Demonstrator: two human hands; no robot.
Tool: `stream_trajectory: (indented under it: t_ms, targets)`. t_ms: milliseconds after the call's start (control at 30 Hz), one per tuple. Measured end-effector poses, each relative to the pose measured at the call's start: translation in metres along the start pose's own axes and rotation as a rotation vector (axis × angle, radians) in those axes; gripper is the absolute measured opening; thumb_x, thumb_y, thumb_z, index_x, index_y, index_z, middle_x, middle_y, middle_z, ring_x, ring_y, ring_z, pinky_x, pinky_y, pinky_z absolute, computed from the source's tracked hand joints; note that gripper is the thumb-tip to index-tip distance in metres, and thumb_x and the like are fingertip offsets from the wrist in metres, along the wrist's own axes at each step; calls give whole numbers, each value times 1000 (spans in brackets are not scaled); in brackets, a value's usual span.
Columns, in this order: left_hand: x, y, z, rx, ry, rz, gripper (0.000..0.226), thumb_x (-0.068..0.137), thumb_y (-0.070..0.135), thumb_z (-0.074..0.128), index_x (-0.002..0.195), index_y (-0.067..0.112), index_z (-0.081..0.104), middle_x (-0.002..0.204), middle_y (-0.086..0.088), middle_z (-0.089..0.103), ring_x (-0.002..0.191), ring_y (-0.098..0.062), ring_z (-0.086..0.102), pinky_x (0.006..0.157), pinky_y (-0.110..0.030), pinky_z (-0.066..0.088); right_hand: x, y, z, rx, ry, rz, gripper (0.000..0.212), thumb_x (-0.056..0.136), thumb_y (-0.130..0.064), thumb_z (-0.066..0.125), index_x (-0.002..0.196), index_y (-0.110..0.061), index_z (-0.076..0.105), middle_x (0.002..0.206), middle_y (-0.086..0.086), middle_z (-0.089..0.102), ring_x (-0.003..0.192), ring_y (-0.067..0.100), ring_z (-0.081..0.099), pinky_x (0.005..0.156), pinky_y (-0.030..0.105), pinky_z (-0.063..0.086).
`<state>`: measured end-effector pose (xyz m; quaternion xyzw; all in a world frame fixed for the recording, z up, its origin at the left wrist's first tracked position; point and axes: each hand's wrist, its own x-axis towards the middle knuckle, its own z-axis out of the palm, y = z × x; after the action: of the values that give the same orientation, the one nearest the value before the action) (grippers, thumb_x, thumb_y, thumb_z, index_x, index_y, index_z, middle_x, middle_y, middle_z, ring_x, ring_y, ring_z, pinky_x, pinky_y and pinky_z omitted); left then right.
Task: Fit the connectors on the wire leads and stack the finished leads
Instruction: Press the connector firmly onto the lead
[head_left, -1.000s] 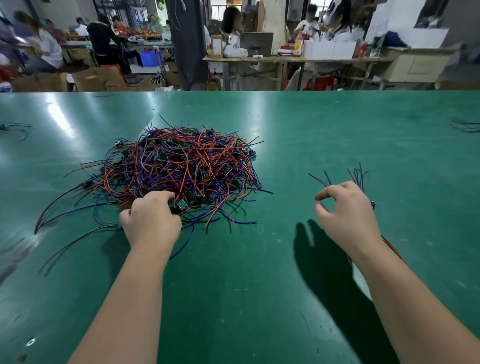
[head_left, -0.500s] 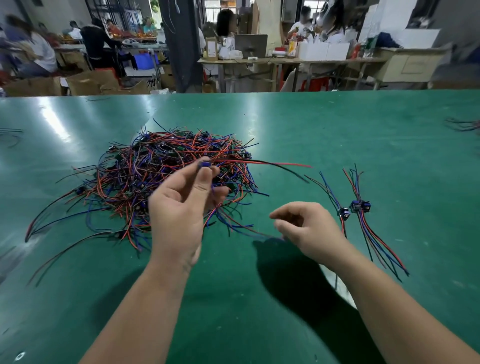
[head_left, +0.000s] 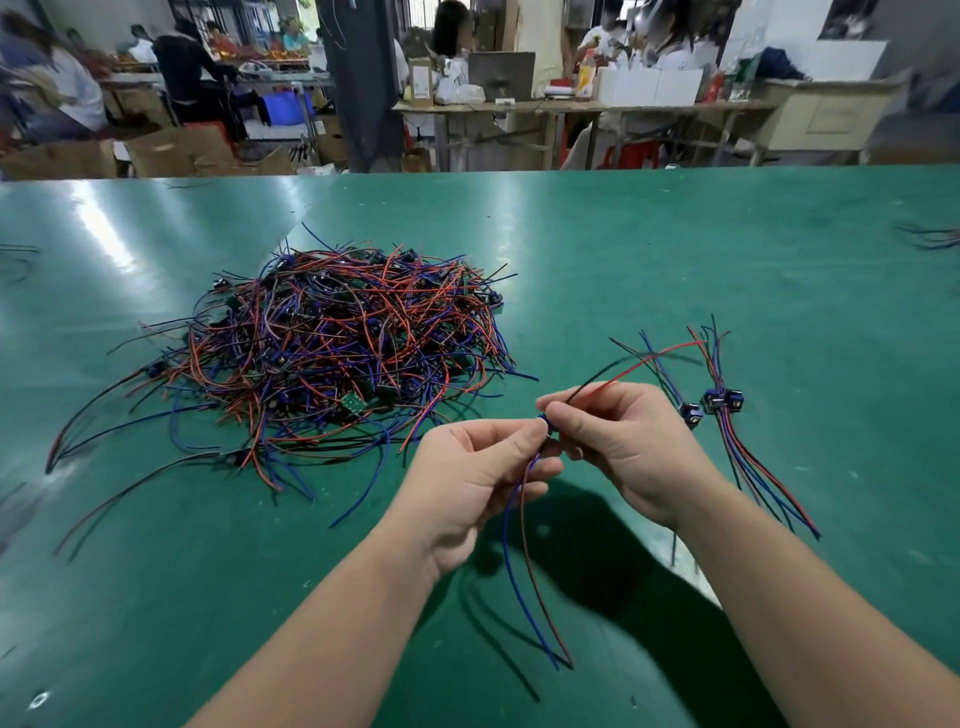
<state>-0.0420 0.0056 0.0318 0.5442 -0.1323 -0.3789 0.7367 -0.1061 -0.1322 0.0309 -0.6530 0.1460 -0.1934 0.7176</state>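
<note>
I am holding both hands together over the green surface (head_left: 675, 249), near its front middle. My left hand (head_left: 478, 483) is pinching a small blue connector (head_left: 545, 422) between thumb and forefinger, with the other fingers (head_left: 540, 470) curling loosely under it. My right hand (head_left: 628, 447) is meeting it from the other side, and its fingers (head_left: 576, 410) are closing on the same connector, so the fingertips of both hands are touching. They are hiding most of the connector, and I cannot tell how far it is seated.

The lead (head_left: 514, 571) I am working on is hanging from the connector: a blue wire and a dark red wire are dropping toward me, their free ends hanging loose. A red wire and a black wire are running out from my right fingertips, up and away to the right.

The pile (head_left: 343, 343) of loose red, blue and black leads is lying on the surface well to the left of my hands, with a small green board (head_left: 354, 402) showing at its near edge. The stack (head_left: 748, 457) of finished leads is lying just beside my right hand, to its right, with three connectors bunched near its far end and wires fanning out both ways.
</note>
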Motion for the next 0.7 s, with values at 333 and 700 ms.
stream_trajectory:
  t_ms: [333,700]
  targets:
    - [0,2,-5,222,-120,-81,6,83,8,68,77,9,69,74,-11,73,59,-13,69,49,-19,52,7,-13,-26,64,77,232,14,70,-15,69,76,-3,63,53,1,61,46,6,58,43,12,44]
    - [-6,3,-7,327,-293,-219,7,87,2,62,88,9,66,73,-12,71,61,-17,69,54,-21,54,14,-15,-50,139,365,139,13,84,-18,69,78,-7,66,55,1,65,48,10,64,39,14,42]
